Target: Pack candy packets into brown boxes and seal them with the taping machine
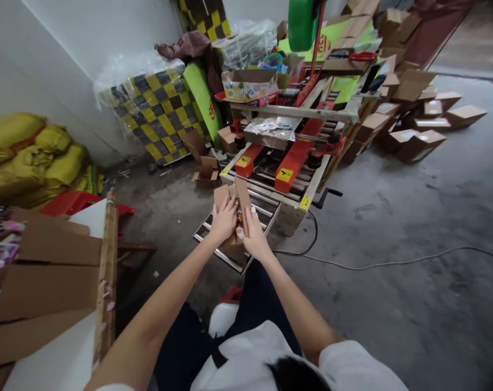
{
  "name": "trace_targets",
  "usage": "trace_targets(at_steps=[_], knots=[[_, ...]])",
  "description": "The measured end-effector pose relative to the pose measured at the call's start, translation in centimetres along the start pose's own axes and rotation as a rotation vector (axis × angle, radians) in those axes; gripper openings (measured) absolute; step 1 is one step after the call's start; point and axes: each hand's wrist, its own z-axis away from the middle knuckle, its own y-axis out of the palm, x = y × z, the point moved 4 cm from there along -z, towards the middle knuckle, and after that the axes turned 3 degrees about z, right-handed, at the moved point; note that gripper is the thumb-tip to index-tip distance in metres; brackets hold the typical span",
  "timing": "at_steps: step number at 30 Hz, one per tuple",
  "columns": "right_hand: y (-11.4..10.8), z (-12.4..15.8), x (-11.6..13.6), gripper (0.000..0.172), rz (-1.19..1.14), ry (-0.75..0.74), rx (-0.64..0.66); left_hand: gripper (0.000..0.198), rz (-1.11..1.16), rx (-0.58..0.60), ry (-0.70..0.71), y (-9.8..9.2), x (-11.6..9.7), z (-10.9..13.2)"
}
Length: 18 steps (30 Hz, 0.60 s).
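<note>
A small brown cardboard box rests on a short roller frame in front of me, its top flaps standing up. My left hand lies over the box's left side, fingers bent across the flap there. The upright right flap is between the thumb and fingers of my right hand. Between the hands a bit of something orange and dark shows inside the box, too small to name.
Beyond the roller frame stands a box-sealing machine with orange belts and a crank at its right. A cable crosses the floor. On the left, a wood-edged table carries an open carton. Empty boxes pile up at right.
</note>
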Motion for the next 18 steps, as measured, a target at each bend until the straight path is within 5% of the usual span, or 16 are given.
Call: trace_targets(at_steps=[4, 8, 13, 15, 18], knots=[[-0.1, 0.4, 1.7, 0.093, 0.205, -0.094, 0.109, 0.053, 0.006, 0.107, 0.055, 0.5, -0.4, 0.1], [-0.3, 0.8, 2.6, 0.116, 0.331, -0.169, 0.158, 0.056, 0.223, 0.031, 0.061, 0.8, 0.0, 0.7], [-0.7, 1.4, 2.6, 0.122, 0.354, -0.215, 0.142, 0.068, 0.860, -0.338, -0.323, 1.1, 3.1, 1.6], [-0.9, 1.4, 2.3, 0.123, 0.350, -0.234, 0.135, 0.065, 1.000, -0.331, -0.496, 2.0, 4.1, 1.9], [-1.3, 1.3, 2.0, 0.124, 0.325, -0.239, 0.126, 0.065, 0.960, -0.215, -0.480, 2.8, 4.2, 1.7]])
